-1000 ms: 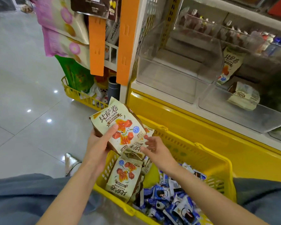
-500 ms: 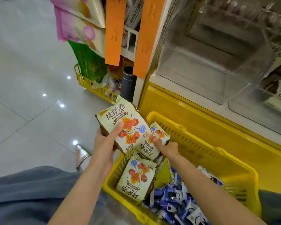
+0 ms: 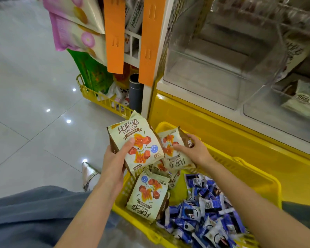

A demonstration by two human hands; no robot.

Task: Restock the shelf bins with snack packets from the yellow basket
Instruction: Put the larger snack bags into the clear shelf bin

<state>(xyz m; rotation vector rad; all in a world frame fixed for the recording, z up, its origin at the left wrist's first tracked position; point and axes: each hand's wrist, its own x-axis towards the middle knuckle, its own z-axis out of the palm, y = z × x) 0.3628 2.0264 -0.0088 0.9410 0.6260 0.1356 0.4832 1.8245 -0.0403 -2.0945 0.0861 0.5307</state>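
My left hand (image 3: 117, 156) grips a cream snack packet (image 3: 141, 135) with red cubes printed on it, held upright above the near-left corner of the yellow basket (image 3: 243, 169). My right hand (image 3: 193, 149) grips a second cream packet (image 3: 170, 151) just to the right of the first, lifted over the basket. A third cream packet (image 3: 149, 194) lies in the basket with more under it. Several small blue packets (image 3: 208, 212) fill the basket's right side. A clear shelf bin (image 3: 213, 68) stands above, with nothing in it.
A second clear bin (image 3: 293, 104) at the right holds a few cream packets. The yellow shelf base (image 3: 222, 131) runs behind the basket. Orange strips (image 3: 115, 36) and hanging bags (image 3: 75, 33) are at upper left, with a yellow floor rack (image 3: 104, 101) below. A silver shoe (image 3: 89, 174) is on the floor.
My right hand reached into the basket, took hold of a cream packet and lifted it beside the one in my left hand. The view moved closer to the shelf.
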